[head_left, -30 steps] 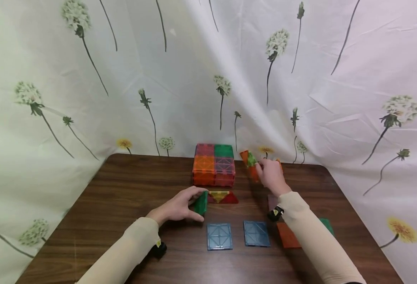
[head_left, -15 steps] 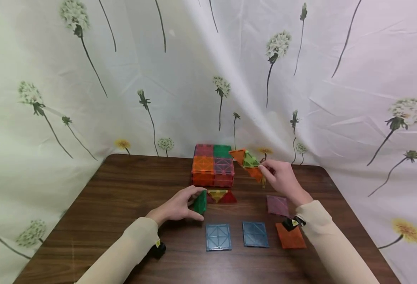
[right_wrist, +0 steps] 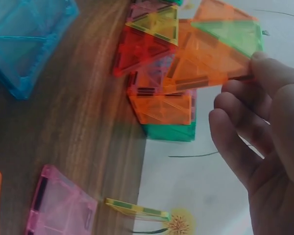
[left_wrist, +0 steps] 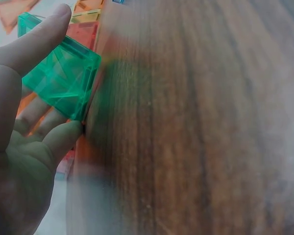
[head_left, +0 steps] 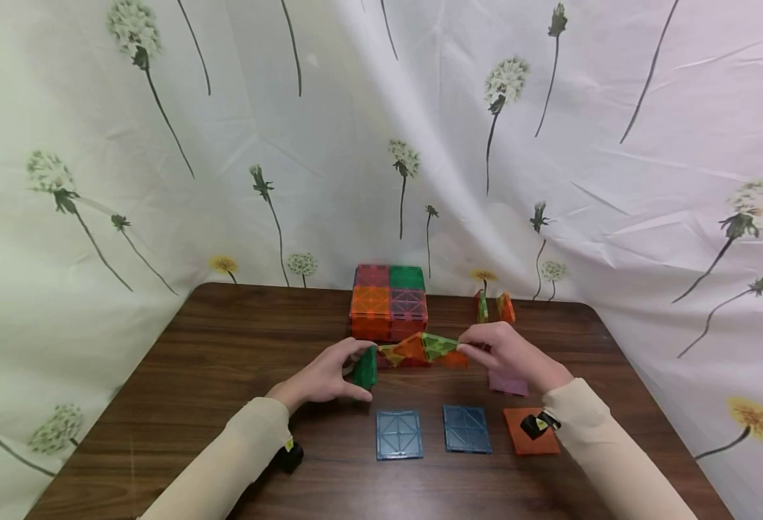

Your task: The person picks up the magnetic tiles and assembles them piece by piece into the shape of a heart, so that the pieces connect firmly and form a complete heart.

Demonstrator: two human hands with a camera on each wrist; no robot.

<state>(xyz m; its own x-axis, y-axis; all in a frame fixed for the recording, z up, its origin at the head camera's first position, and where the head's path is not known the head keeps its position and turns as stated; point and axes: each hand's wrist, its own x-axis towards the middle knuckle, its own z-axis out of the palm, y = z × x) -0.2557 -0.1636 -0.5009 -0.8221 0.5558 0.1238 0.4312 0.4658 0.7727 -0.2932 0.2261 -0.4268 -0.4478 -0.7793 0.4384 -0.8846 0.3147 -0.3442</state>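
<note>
My left hand (head_left: pixel 323 375) holds a translucent green magnetic tile (head_left: pixel 365 367) upright on the table, thumb and fingers at its edges. To its right stands a low row of triangle tiles, with a yellow triangle (right_wrist: pixel 159 23) between red ones; a red triangle (right_wrist: pixel 144 51) shows in the right wrist view. Between thumb and fingertips, my right hand (head_left: pixel 511 354) pinches the end of a strip of joined triangle tiles (head_left: pixel 414 348), orange and light green. The strip hangs raised and tilted, overlapping the row in the head view. Whether the two touch, I cannot tell.
Behind the row stands a block of coloured tiles (head_left: pixel 371 325). Two blue square tiles, one left (head_left: pixel 399 435) and one right (head_left: pixel 467 430), lie nearer, beside an orange-red square (head_left: pixel 524 433) and a pink tile (head_left: pixel 508 383). Small upright tiles (head_left: pixel 506 308) stand at the back right.
My right hand has carried the triangle strip from the back right, leftward and nearer, to the low row. The left hand stays in place on the green tile.
</note>
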